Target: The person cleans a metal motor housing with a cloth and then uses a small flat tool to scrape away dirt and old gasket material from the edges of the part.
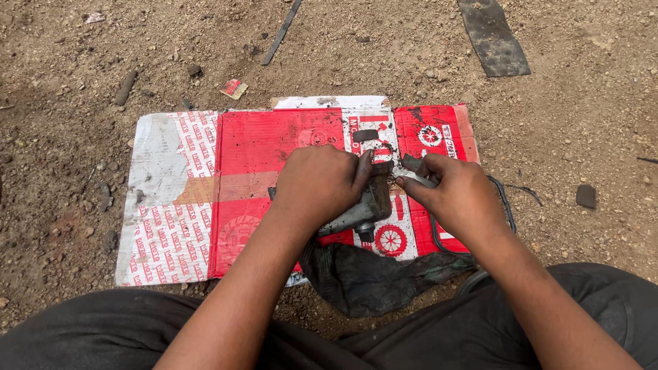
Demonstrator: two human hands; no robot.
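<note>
Head view: left grip (321, 183) shut over grey metal part (367, 205), right grip (460, 193) pinching its end w/ fingertips.

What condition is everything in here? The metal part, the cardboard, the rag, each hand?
Left hand: closed over the grey metal part, pressing it down.
Right hand: pinching a thin metal tool at the part's top end.
Metal part: grimy, lying on the cardboard, mostly covered.
Metal tool: held, tip at the part.
Cardboard: flattened, dirty, lying on the dirt.
Rag: dark, crumpled, at the cardboard's near edge.
Black strip: lying flat on the dirt.
</note>
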